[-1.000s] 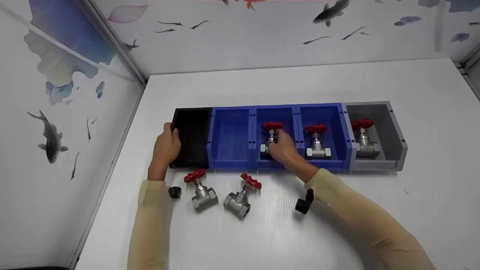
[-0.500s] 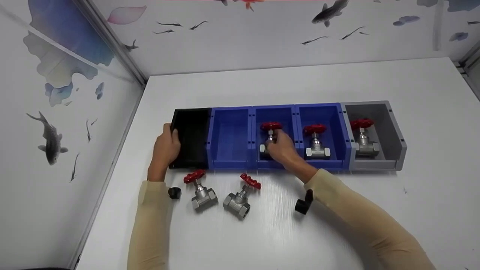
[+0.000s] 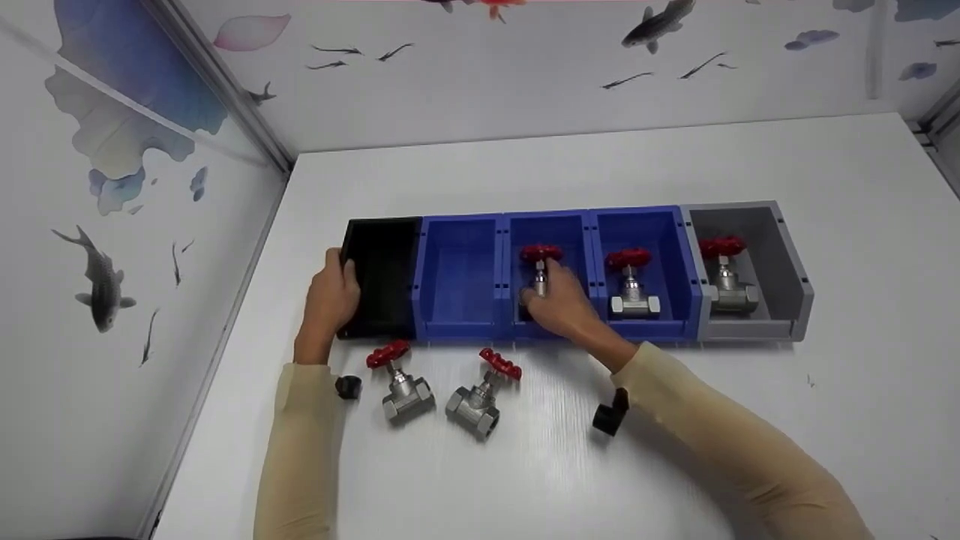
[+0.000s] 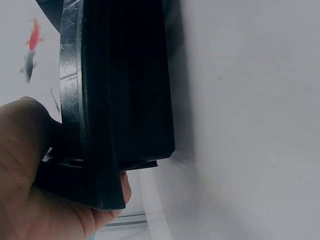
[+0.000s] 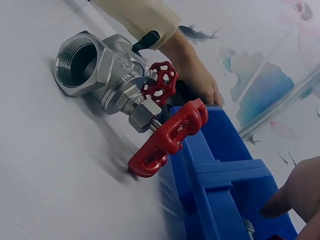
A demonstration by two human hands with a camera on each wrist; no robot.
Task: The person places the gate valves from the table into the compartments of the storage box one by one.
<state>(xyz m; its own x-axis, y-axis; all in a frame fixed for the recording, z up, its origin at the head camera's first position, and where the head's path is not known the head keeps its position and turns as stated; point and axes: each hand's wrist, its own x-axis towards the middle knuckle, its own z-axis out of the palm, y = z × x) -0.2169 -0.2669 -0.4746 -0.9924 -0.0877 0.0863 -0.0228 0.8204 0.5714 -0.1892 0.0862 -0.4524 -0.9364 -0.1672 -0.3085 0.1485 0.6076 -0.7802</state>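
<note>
Short of the far edge of the counter [image 3: 540, 480], in the middle blue bin [image 3: 551, 226], the right hand [image 3: 559, 306] has its grip curled round a valve [image 3: 540, 279]; the left hand [image 3: 331, 297] grasps the rim of the black bin [image 3: 381, 281], toward the left edge. The right blue bin [image 3: 664, 240] and grey bin [image 3: 769, 247] hold one each; two loose valves [image 3: 406, 394] nearer the front, beside each other, seem left to place.

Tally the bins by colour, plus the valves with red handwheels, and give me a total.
Black bin: 1
Blue bins: 3
Gray bin: 1
Red-handwheel valves: 5
Total: 10
</note>
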